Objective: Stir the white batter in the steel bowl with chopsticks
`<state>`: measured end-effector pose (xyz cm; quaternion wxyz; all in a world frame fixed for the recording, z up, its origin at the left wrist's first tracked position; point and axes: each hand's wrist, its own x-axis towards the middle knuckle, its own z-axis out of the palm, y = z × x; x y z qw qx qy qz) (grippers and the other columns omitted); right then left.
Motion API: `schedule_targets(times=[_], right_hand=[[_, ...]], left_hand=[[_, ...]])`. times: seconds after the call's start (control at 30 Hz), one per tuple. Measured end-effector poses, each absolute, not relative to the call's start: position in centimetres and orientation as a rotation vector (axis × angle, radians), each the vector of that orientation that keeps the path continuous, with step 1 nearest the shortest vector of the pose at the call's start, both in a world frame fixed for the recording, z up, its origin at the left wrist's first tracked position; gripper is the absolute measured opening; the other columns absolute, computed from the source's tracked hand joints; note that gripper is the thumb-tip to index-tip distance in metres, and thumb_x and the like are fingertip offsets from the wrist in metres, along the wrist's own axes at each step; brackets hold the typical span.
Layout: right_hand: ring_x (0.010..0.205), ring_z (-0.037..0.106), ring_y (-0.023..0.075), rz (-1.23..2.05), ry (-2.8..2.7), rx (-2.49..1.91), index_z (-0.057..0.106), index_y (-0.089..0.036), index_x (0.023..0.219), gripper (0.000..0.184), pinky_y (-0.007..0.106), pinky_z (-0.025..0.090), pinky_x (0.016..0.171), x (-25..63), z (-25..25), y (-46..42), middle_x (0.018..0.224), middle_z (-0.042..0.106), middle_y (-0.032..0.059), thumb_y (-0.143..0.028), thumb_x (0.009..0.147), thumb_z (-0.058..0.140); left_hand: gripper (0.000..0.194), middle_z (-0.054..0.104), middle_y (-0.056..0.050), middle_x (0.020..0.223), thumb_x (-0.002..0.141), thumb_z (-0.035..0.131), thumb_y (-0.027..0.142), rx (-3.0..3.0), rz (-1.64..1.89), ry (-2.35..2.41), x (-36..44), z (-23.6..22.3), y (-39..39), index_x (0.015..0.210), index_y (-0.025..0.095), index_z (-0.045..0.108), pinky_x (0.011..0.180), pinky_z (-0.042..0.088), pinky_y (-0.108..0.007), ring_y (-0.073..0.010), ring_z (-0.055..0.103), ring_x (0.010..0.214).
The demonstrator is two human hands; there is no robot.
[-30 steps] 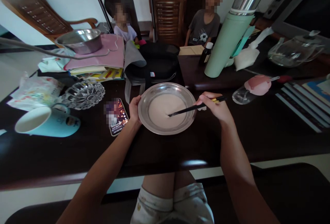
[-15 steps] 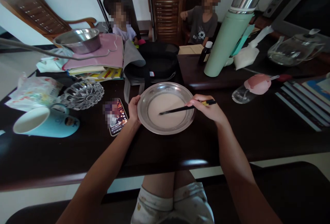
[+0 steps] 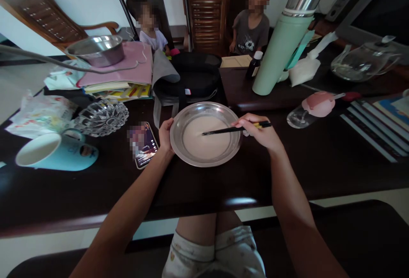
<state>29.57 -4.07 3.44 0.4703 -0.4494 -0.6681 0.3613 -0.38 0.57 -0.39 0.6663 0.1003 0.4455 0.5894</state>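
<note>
The fingers [image 3: 239,123] of the right hand [image 3: 258,132] are bent and clamped together on the chopsticks [image 3: 220,131], leaving no gap to speak of around the shafts; whether they also touch the rim below cannot be told. The left hand [image 3: 166,136] grips the bowl [image 3: 205,163] at nine o'clock, its fingers curled against the rim and partly hidden there.

The bowl is at the centre of the person's reach, on the table [image 3: 204,186]. Pale liquid [image 3: 207,146] covers its bottom, and the chopsticks slant in from three o'clock, tips at the liquid near the middle.

Seen from the bowl, the near table edge runs across six o'clock, with a strip of dark wood between. The phone [image 3: 147,146] lies just beside the left wrist at nine o'clock, the tightest side, with the mug [image 3: 60,152] farther out. A black bag [image 3: 196,71] stands near at twelve, and the flask [image 3: 279,54] at one to two. Toward three, a broad stretch of wood separates the right hand from the books [image 3: 372,131].
</note>
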Motion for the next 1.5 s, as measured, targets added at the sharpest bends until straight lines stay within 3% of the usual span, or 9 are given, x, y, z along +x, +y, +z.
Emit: schedule_targets(times=[0.2, 0.37, 0.57, 0.77, 0.93, 1.1, 1.3, 1.5], right_hand=[[0.071, 0.079, 0.0221, 0.958, -1.544, -1.078, 0.077, -0.027, 0.069, 0.054, 0.037, 0.064, 0.075, 29.8, 3.9, -4.5, 0.074, 0.083, 0.0049, -0.074, 0.094, 0.072], [0.083, 0.081, 0.0230, 0.930, -1.678, -1.067, 0.083, -0.027, 0.080, 0.052, 0.036, 0.064, 0.077, 29.3, 3.9, -4.3, 0.083, 0.085, 0.0049, -0.076, 0.094, 0.071], [0.066, 0.073, 0.0193, 0.917, -1.557, -1.085, 0.080, -0.025, 0.078, 0.051, 0.033, 0.059, 0.065, 30.0, 3.9, -4.4, 0.077, 0.082, 0.0050, -0.071, 0.097, 0.070], [0.087, 0.083, 0.0240, 0.947, -1.676, -1.041, 0.081, -0.025, 0.081, 0.051, 0.035, 0.065, 0.078, 29.4, 3.7, -4.2, 0.084, 0.085, 0.0060, -0.074, 0.095, 0.072], [0.065, 0.076, 0.0201, 0.932, -1.550, -1.100, 0.075, -0.024, 0.072, 0.053, 0.032, 0.060, 0.063, 30.1, 3.8, -4.4, 0.073, 0.082, 0.0050, -0.071, 0.096, 0.072], [0.078, 0.079, 0.0213, 0.978, -1.705, -1.038, 0.083, -0.025, 0.084, 0.049, 0.032, 0.062, 0.067, 29.4, 3.8, -4.4, 0.085, 0.085, 0.0066, -0.071, 0.097, 0.071], [0.060, 0.069, 0.0159, 0.927, -1.531, -1.083, 0.082, -0.023, 0.079, 0.050, 0.028, 0.056, 0.056, 29.8, 4.1, -4.6, 0.075, 0.082, 0.0045, -0.069, 0.097, 0.072], [0.069, 0.073, 0.0167, 0.930, -1.730, -1.038, 0.084, -0.025, 0.083, 0.055, 0.030, 0.060, 0.064, 29.3, 3.8, -4.3, 0.087, 0.085, 0.0054, -0.075, 0.096, 0.068]], left_hand=[[0.023, 0.072, -0.005, 0.061, 0.091, 0.057, 0.026, 0.139, 1.335, 0.997, -0.3, -0.1, 0.5, 0.073, 0.021, 0.071, 0.087, 0.068, -0.041, -0.0314, 0.083, 0.087], [0.017, 0.074, -0.005, 0.064, 0.088, 0.062, 0.028, 0.168, 1.327, 0.988, -0.3, -0.1, 0.5, 0.075, 0.022, 0.071, 0.087, 0.069, -0.042, -0.0317, 0.083, 0.086], [0.022, 0.070, -0.004, 0.058, 0.090, 0.060, 0.027, 0.166, 1.346, 1.020, -0.2, -0.1, 0.6, 0.071, 0.022, 0.069, 0.087, 0.069, -0.041, -0.0311, 0.083, 0.084], [0.016, 0.071, -0.003, 0.059, 0.087, 0.064, 0.029, 0.187, 1.338, 1.002, -0.3, -0.3, 0.6, 0.075, 0.021, 0.071, 0.084, 0.069, -0.041, -0.0313, 0.082, 0.082], [0.021, 0.075, -0.006, 0.065, 0.090, 0.059, 0.027, 0.120, 1.340, 0.988, 0.0, 0.2, 0.4, 0.075, 0.019, 0.071, 0.087, 0.068, -0.041, -0.0317, 0.083, 0.085], [0.028, 0.070, -0.005, 0.059, 0.096, 0.051, 0.024, 0.096, 1.344, 0.978, 0.2, 0.9, 0.2, 0.077, 0.021, 0.072, 0.088, 0.068, -0.042, -0.0315, 0.083, 0.088], [0.030, 0.073, -0.006, 0.063, 0.098, 0.049, 0.025, 0.074, 1.329, 0.969, 0.2, 1.1, 0.2, 0.078, 0.020, 0.071, 0.094, 0.067, -0.044, -0.0324, 0.083, 0.093], [0.032, 0.070, -0.006, 0.060, 0.098, 0.050, 0.026, 0.100, 1.333, 1.007, 0.2, 1.1, 0.2, 0.075, 0.020, 0.071, 0.091, 0.068, -0.043, -0.0319, 0.083, 0.089]])
